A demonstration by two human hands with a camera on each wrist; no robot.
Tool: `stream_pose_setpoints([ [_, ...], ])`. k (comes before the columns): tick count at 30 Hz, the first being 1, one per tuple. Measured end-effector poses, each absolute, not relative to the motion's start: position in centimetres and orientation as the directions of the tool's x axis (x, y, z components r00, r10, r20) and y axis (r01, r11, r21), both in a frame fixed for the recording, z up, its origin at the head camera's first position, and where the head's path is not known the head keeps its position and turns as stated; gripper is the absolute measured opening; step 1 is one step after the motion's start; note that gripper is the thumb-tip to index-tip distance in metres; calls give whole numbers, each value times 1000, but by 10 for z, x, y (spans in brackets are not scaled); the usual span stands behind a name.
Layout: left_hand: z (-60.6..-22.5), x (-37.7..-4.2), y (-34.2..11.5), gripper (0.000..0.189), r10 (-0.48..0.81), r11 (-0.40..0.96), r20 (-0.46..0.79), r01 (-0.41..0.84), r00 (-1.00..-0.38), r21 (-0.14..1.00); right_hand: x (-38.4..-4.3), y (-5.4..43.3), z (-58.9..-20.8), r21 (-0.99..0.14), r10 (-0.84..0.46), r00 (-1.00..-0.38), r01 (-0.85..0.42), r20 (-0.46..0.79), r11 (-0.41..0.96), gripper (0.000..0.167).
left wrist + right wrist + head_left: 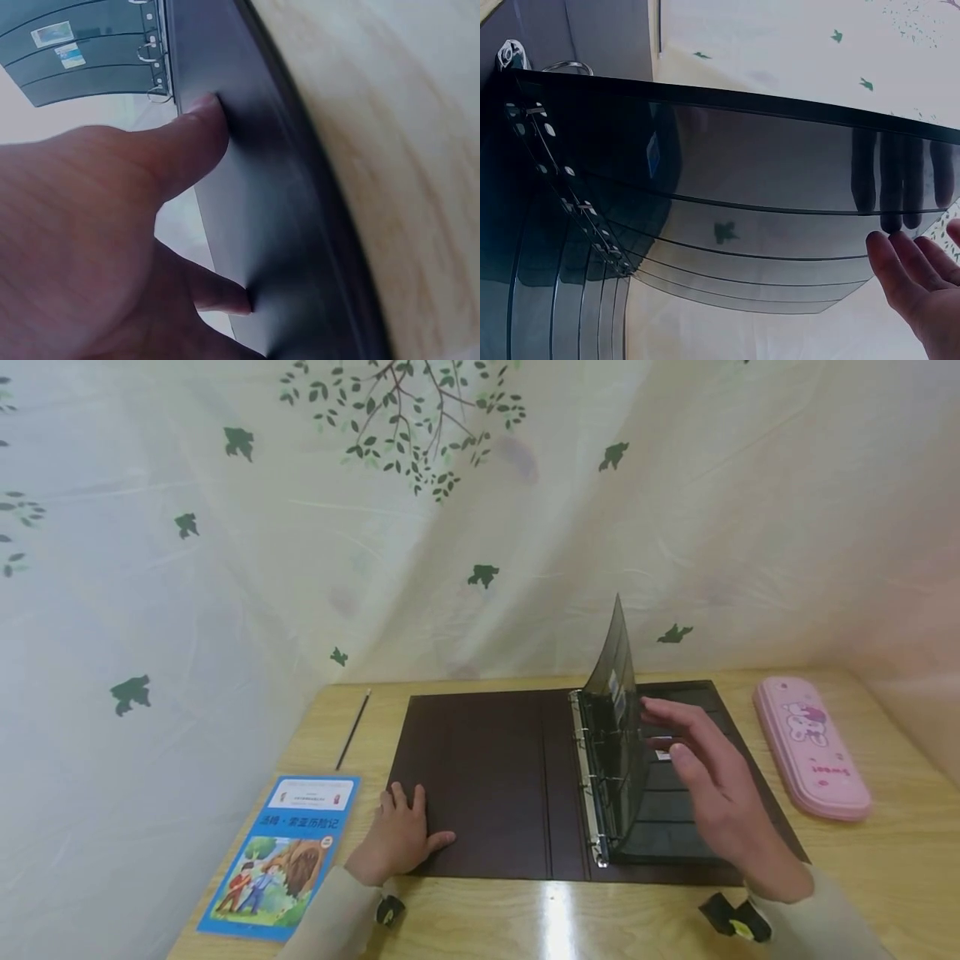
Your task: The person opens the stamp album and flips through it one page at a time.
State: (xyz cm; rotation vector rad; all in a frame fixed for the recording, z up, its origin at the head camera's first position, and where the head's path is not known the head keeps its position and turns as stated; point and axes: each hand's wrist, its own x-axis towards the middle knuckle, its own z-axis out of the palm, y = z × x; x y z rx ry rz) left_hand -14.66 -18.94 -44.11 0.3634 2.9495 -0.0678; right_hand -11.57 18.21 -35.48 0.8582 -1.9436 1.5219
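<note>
A dark brown ring binder [487,785] lies spread open on the table, its metal rings [588,777] along the spine. My left hand [401,831] rests on the lower left corner of its cover, fingers spread; in the left wrist view the thumb [199,124] presses on the cover near its edge. Dark see-through pocket pages [618,735] stand upright from the rings, with small stamp-like pieces [52,34] in some pockets. My right hand [716,785] is at the right side of these pages, its extended fingertips [877,244] right at the sheet, which mirrors them.
More pocket pages [667,814] lie flat on the binder's right cover. A pink pencil case [813,752] is to the right. To the left are a blue picture-cover book [277,860] and a dark pencil [352,731]. A leaf-printed curtain [450,543] hangs behind the table.
</note>
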Motion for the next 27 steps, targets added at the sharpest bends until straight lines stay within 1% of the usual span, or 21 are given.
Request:
stream_pose_setpoints([
  [4,-439,-148,-191,88,219,976,-168,216,-961,33,-118,182,-355,-639,-182,-648,-761,739,114,41],
  [7,-437,-151,-191,83,216,976,-142,208,-966,71,-117,181,-355,-645,-199,-655,-755,729,118,42],
  [11,-422,-154,-183,72,248,961,-62,237,-967,145,-116,180,-357,-668,-220,-681,-731,698,143,42],
  [15,-395,-156,-163,66,292,913,53,295,-955,282,-117,180,-361,-682,-243,-697,-714,675,157,43],
  [21,-355,-154,-129,64,349,786,220,413,-911,460,-121,178,-371,-725,-272,-733,-672,623,152,44],
  [24,-342,-155,-115,63,384,719,290,481,-877,501,-122,176,-376,-731,-279,-732,-670,622,128,43],
  [27,-333,-158,-105,58,429,645,359,559,-829,521,-124,175,-380,-728,-288,-723,-677,628,111,42],
])
